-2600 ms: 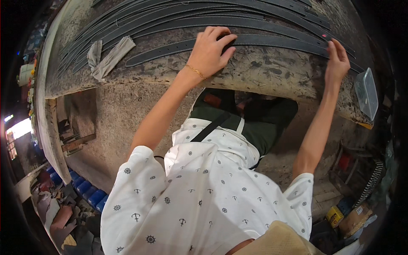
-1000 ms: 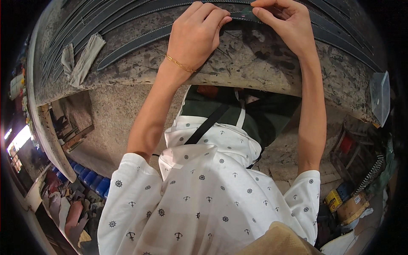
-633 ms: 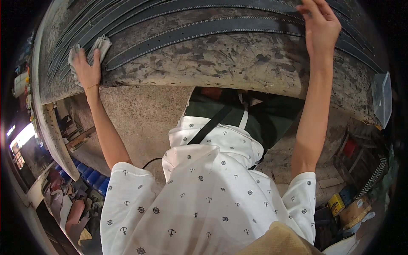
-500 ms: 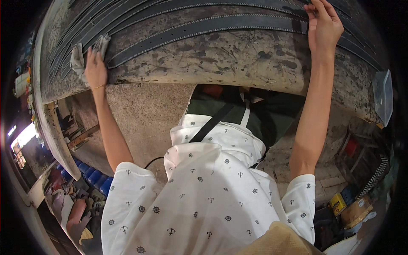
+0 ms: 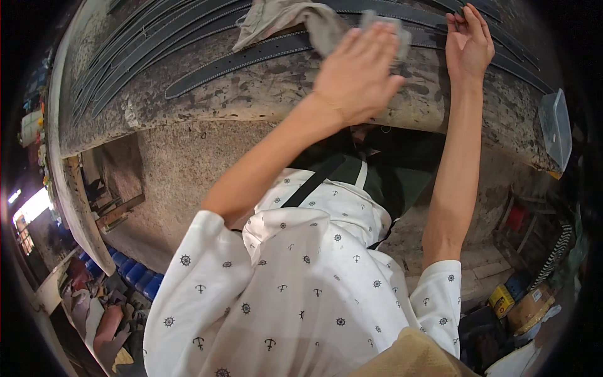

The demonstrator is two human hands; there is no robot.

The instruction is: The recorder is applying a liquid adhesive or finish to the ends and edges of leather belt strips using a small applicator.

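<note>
My left hand (image 5: 361, 72) reaches across the bench with its fingers stretched over a crumpled light grey rag (image 5: 279, 16). It presses the rag onto a dark leather belt (image 5: 242, 59) with pale stitching and punched holes, whose pointed tip lies to the left. Motion blurs the fingers a little. Farther right, my right hand (image 5: 470, 47) rests among the belts, palm turned up and fingers curled in at the far edge of the view. A small dark bit shows at its fingertips, too small to name. More dark stitched belts (image 5: 151, 44) lie side by side behind the nearest one.
The belts lie on a worn, stained bench (image 5: 251, 97). At its right end stands a clear plastic container (image 5: 556, 129). Blue rolled or rounded items (image 5: 135, 273) and scraps (image 5: 110, 327) are low on the left. A yellow box (image 5: 500, 300) and a cardboard box (image 5: 531, 309) sit low right.
My left hand has swept right along the nearest belt from its tip, taking the rag with it. My right hand has shifted slightly left and its fingers have changed their bend.
</note>
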